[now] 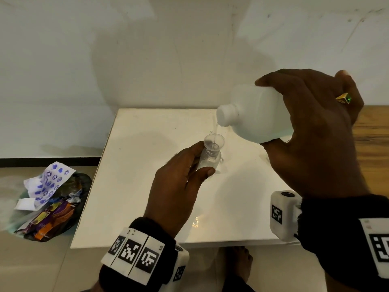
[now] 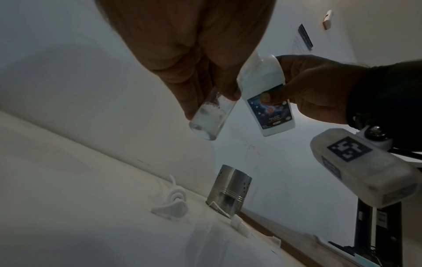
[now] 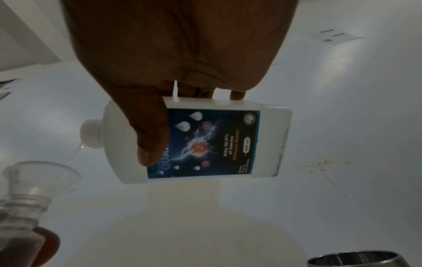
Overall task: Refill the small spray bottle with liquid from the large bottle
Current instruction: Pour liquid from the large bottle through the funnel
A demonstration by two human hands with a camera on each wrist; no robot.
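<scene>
My right hand (image 1: 311,127) grips the large white bottle (image 1: 254,116), tipped on its side with the open neck pointing left and down. A thin clear stream falls from the neck into a small clear funnel (image 1: 214,142) seated in the mouth of the small clear bottle (image 1: 208,161). My left hand (image 1: 183,182) holds that small bottle upright above the white table (image 1: 147,186), fingers round its body. The left wrist view shows liquid in the small bottle (image 2: 209,117), beside the large bottle (image 2: 267,101). Its blue label (image 3: 205,142) and the funnel (image 3: 43,173) show in the right wrist view.
A steel perforated cup (image 2: 228,191) and a white spray cap with tube (image 2: 170,204) lie on the table by the wall. A pile of wrappers and paper (image 1: 50,201) sits on the floor to the left. A wooden surface (image 1: 372,133) lies at the right.
</scene>
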